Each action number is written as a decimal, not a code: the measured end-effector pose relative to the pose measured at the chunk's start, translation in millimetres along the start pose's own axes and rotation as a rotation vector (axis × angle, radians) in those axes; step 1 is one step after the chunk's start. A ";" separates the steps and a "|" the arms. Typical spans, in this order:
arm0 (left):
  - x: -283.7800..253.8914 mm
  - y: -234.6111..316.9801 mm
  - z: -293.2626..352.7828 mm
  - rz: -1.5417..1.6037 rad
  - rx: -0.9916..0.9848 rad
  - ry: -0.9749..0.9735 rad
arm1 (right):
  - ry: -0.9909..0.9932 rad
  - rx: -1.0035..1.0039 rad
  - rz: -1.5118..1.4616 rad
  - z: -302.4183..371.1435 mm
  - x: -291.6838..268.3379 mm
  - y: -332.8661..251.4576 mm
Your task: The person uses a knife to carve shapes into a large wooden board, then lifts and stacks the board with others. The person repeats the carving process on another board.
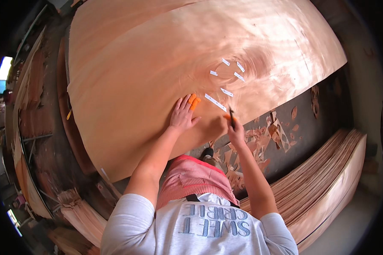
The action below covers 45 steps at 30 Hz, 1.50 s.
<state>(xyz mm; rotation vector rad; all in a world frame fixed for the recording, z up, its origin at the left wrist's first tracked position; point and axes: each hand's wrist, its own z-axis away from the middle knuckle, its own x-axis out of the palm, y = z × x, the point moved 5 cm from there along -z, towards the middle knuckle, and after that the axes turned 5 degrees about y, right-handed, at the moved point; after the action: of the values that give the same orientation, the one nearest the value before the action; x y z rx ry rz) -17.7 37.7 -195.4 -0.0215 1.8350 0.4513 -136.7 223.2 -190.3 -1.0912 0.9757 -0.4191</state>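
A large sheet of tan wood veneer spreads out in front of me. My left hand lies flat on it with the fingers stretched, and orange covers sit on some fingertips. Near the sheet's right front edge, my right hand is closed around a slim dark tool, perhaps a knife; its tip is too blurred to make out. Orange also shows on a finger of that hand. Just beyond the tool, a long white tape strip is stuck on the veneer. Several shorter strips lie farther off, some around an oval patch.
Veneer scraps litter the dark floor at the right. A tall stack of veneer sheets stands at the lower right. More stacked veneer is at the lower left. A small yellow-handled object rests beside the sheet's left edge.
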 end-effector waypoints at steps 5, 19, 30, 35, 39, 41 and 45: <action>0.0 -1.9 -8.4 -0.013 -0.006 -0.074 | -0.018 -0.279 0.336 -31.0 69.7 -44.5; -5.0 -4.4 -3.1 0.014 0.082 -0.067 | 0.255 0.043 0.555 41.7 17.2 1.5; -55.4 133.0 116.4 0.501 0.539 -0.148 | 0.558 0.605 0.204 370.1 -39.7 105.7; -32.8 257.6 244.3 0.624 0.732 -0.721 | 0.682 0.962 0.045 581.6 3.2 119.2; -12.8 341.5 371.4 0.810 0.931 -0.930 | 1.008 1.067 -0.186 754.5 99.0 134.5; -9.6 368.0 415.0 0.905 0.919 -1.140 | 1.149 1.201 -0.270 815.4 139.8 107.7; -67.5 442.2 514.1 0.779 1.292 -1.172 | 1.465 1.392 -0.440 910.0 214.0 69.7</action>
<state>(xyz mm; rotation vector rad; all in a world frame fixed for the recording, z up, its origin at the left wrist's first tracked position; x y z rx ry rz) 368.9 594.5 -125.7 1.5239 0.6095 -0.2768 720.2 600.1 -239.3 0.5195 1.2073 -2.0337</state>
